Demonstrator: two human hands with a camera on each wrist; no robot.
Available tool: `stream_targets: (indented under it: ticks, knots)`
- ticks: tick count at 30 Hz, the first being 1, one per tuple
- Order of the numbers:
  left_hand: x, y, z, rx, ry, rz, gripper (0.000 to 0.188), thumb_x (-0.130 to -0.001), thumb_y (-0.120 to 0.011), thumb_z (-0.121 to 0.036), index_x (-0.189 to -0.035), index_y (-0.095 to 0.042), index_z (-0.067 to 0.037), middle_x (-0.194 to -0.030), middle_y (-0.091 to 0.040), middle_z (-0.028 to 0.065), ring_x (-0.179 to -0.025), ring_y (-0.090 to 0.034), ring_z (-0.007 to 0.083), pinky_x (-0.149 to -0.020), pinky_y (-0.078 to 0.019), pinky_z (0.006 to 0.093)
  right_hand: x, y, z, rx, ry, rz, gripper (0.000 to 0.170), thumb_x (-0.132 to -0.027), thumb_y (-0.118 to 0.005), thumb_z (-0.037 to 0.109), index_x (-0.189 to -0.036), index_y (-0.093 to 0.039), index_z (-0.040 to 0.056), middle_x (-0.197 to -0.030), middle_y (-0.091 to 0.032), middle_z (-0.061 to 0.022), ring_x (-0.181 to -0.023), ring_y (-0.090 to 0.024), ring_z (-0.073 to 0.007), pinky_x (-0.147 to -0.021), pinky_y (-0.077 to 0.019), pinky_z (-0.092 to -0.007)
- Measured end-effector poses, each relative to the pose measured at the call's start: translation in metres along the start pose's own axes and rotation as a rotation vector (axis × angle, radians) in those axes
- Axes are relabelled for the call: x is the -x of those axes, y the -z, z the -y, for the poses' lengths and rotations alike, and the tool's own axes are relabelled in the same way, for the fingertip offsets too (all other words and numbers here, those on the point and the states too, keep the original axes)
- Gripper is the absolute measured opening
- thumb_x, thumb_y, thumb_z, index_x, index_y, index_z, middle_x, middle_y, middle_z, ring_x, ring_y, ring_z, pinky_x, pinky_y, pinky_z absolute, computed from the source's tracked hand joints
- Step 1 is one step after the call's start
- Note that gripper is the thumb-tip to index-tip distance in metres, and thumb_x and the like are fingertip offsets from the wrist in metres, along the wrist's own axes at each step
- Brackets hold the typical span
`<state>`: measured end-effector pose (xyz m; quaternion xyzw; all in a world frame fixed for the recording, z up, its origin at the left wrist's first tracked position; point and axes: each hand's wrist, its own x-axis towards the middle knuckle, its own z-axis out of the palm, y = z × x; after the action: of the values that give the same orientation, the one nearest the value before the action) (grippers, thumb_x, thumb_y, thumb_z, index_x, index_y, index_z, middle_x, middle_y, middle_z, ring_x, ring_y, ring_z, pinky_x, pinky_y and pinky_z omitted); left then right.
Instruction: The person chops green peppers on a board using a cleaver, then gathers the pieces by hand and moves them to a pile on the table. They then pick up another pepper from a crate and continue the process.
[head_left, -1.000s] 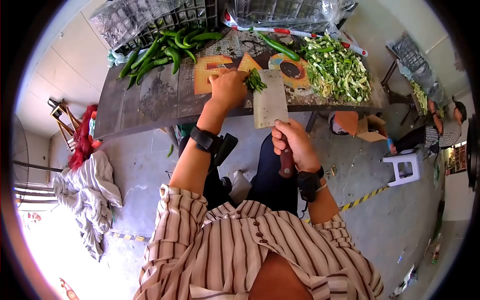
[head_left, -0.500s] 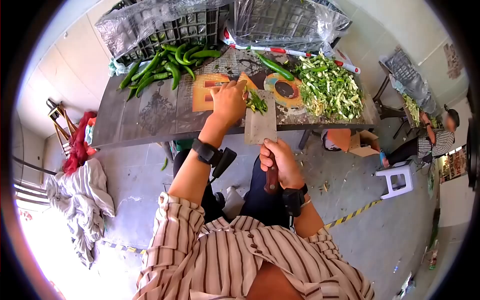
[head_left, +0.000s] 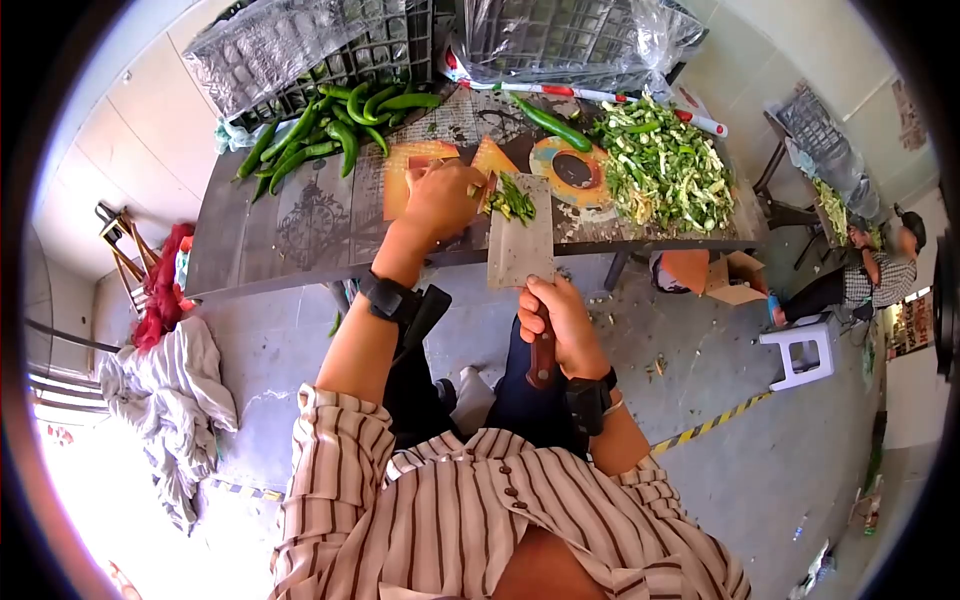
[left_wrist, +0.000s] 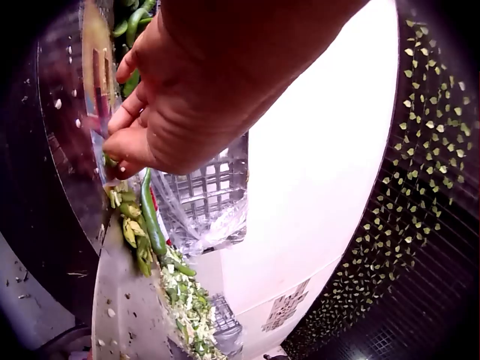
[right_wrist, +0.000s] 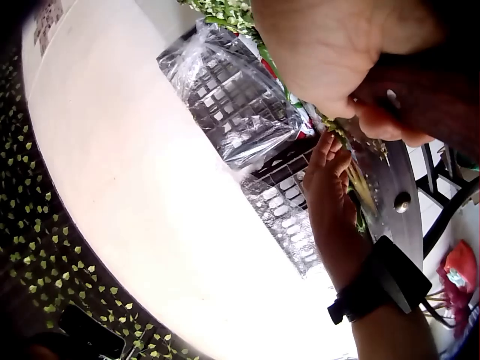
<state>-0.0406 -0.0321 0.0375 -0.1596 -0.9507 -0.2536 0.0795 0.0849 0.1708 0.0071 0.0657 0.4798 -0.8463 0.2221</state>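
In the head view, my right hand (head_left: 565, 325) grips the brown handle (head_left: 541, 352) of a cleaver, whose broad blade (head_left: 520, 250) lies flat over the table's front edge. Green pepper pieces (head_left: 512, 200) are spread on the far part of the blade. My left hand (head_left: 440, 203) is just left of them, fingers bent loosely toward the blade's left edge. The left wrist view shows its fingertips (left_wrist: 127, 142) near a small green bit, with pepper pieces (left_wrist: 133, 229) beside them. In the right wrist view, my left hand (right_wrist: 330, 180) appears beyond my right hand (right_wrist: 315, 52).
Whole green peppers (head_left: 345, 140) are piled at the table's back left. One long pepper (head_left: 550, 124) lies near a heap of chopped pepper (head_left: 670, 170) on the right. Plastic-covered crates (head_left: 560, 40) stand behind. Another person (head_left: 890, 270) is at the far right, near a white stool (head_left: 797, 355).
The green pieces, bunched at the blade's left side before, now lie looser on the blade. My left hand has shifted slightly left, and the cleaver too. The head view has tilted up.
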Motion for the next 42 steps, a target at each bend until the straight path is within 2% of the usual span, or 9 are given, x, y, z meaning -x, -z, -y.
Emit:
stream_targets:
  ticks: [7, 9, 13, 18, 24, 28, 34, 38, 42]
  knots:
    - [-0.007, -0.025, 0.003, 0.066, -0.031, -0.105, 0.023, -0.083, -0.057, -0.016, -0.097, -0.075, -0.019, -0.095, -0.070, 0.0100, -0.094, -0.065, 0.0306, -0.089, -0.0360, 0.0480, 0.002, -0.014, 0.003, -0.024, -0.003, -0.034, 0.016, -0.099, -0.054, 0.019, -0.088, -0.045, 0.0100, -0.072, -0.049, 0.0011, -0.050, -0.045, -0.0075, -0.046, -0.0396, -0.0258]
    - [-0.004, -0.028, -0.002, 0.046, -0.059, -0.222, 0.024, -0.080, -0.059, -0.011, -0.099, -0.074, -0.012, -0.089, -0.070, 0.0109, -0.085, -0.067, 0.0305, -0.081, -0.0492, 0.0424, 0.001, -0.013, 0.001, -0.010, 0.003, -0.012, 0.017, -0.099, -0.054, 0.019, -0.089, -0.045, 0.0097, -0.072, -0.049, 0.0006, -0.051, -0.045, -0.0076, -0.046, -0.0401, -0.0261]
    - [0.002, -0.043, -0.013, 0.091, -0.044, -0.306, 0.024, -0.080, -0.062, -0.014, -0.100, -0.075, -0.015, -0.086, -0.068, 0.0078, -0.085, -0.065, 0.0275, -0.080, -0.0411, 0.0444, -0.001, -0.007, -0.005, -0.011, 0.018, 0.008, 0.019, -0.099, -0.053, 0.021, -0.084, -0.047, 0.0097, -0.073, -0.049, 0.0016, -0.053, -0.045, -0.0074, -0.048, -0.0415, -0.0266]
    - [0.019, -0.038, -0.019, 0.174, -0.117, -0.423, 0.026, -0.080, -0.064, -0.015, -0.104, -0.072, -0.014, -0.091, -0.067, 0.0045, -0.095, -0.061, 0.0265, -0.084, -0.0387, 0.0428, -0.005, -0.003, -0.008, -0.005, 0.031, 0.043, 0.013, -0.098, -0.052, 0.022, -0.093, -0.048, 0.0106, -0.074, -0.048, 0.0026, -0.054, -0.047, -0.0086, -0.050, -0.0430, -0.0281]
    - [0.045, -0.011, 0.006, 0.016, -0.010, -0.748, 0.013, -0.085, -0.068, -0.021, -0.095, -0.073, -0.015, -0.087, -0.063, 0.0013, -0.089, -0.056, 0.0237, -0.085, -0.0369, 0.0394, 0.003, -0.005, -0.002, -0.048, 0.026, 0.088, 0.013, -0.099, -0.053, 0.023, -0.095, -0.048, 0.0110, -0.073, -0.047, 0.0033, -0.053, -0.044, -0.0079, -0.051, -0.0406, -0.0277]
    - [0.056, -0.001, 0.022, -0.040, 0.091, -0.745, 0.014, -0.089, -0.064, -0.021, -0.097, -0.073, -0.013, -0.089, -0.062, 0.0029, -0.091, -0.055, 0.0252, -0.087, -0.0373, 0.0379, 0.012, -0.003, 0.011, -0.070, -0.010, 0.103, 0.016, -0.099, -0.053, 0.024, -0.094, -0.049, 0.0095, -0.072, -0.046, 0.0040, -0.053, -0.042, -0.0068, -0.050, -0.0371, -0.0255]
    - [0.054, -0.007, 0.023, -0.073, 0.104, -0.740, 0.014, -0.089, -0.066, -0.024, -0.096, -0.072, -0.013, -0.088, -0.061, 0.0028, -0.088, -0.055, 0.0247, -0.085, -0.0381, 0.0388, 0.006, -0.007, 0.102, 0.031, 0.064, 0.167, 0.028, -0.102, -0.049, 0.028, -0.104, -0.055, 0.0007, -0.067, -0.042, 0.0072, -0.053, -0.041, -0.0038, -0.049, -0.0365, -0.0237]
    - [0.055, -0.008, 0.023, -0.076, 0.098, -0.749, 0.013, -0.088, -0.067, -0.022, -0.095, -0.072, -0.013, -0.088, -0.061, 0.0036, -0.089, -0.055, 0.0253, -0.085, -0.0387, 0.0389, -0.053, -0.050, 0.234, 0.159, 0.441, 0.163, 0.028, -0.098, -0.057, 0.021, -0.109, -0.053, -0.0043, -0.068, -0.045, 0.0070, -0.055, -0.043, -0.0029, -0.050, -0.0384, -0.0197]
    - [0.056, -0.011, 0.027, -0.016, 0.101, -0.758, 0.013, -0.086, -0.066, -0.017, -0.097, -0.072, -0.012, -0.088, -0.061, 0.0035, -0.089, -0.055, 0.0251, -0.085, -0.0386, 0.0381, -0.048, -0.046, 0.232, 0.250, 0.378, 0.047, 0.025, -0.096, -0.058, 0.020, -0.105, -0.054, -0.0028, -0.075, -0.047, 0.0066, -0.061, -0.044, -0.0023, -0.055, -0.0373, -0.0197]
